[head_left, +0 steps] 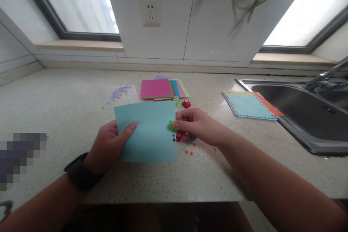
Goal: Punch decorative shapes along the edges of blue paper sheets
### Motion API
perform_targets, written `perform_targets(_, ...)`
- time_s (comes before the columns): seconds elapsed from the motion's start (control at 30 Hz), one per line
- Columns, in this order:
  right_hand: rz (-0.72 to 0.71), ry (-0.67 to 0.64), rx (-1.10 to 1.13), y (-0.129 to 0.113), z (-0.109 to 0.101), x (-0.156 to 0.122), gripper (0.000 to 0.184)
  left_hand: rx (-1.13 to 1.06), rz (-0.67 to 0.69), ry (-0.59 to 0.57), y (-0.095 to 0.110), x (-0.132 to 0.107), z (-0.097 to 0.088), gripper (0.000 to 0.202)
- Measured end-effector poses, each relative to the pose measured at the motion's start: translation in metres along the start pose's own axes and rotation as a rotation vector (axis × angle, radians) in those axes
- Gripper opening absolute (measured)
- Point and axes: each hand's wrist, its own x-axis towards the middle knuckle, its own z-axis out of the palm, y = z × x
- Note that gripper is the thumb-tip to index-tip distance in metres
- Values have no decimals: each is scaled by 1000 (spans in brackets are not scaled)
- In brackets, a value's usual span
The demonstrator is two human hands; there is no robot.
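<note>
A light blue sheet of paper (149, 134) is pinched at its left side by my left hand (110, 143), thumb lying on top. On the sheet's right edge, my right hand (194, 123) grips a small green craft punch (172, 125), its thumb pressing on it. Below the punch, a short row of small holes runs along that edge. Behind the paper stand a red punch (186, 103) and another green punch (175, 100), both with eye-like tops. Other red and purple pieces are partly hidden under my right hand.
Coloured paper sheets (154, 88) lie at the back. Punched sheets (244, 105) are stacked beside the steel sink (307, 130). Purple and yellow cutouts (119, 93) lie at back left, and orange bits (191, 153) are scattered near the blue sheet.
</note>
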Motion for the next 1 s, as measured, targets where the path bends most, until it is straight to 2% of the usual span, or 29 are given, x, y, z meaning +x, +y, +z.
perform_targets(1.0,-9,12,23,2,1,4,38,62,47,20,2,0,0,34)
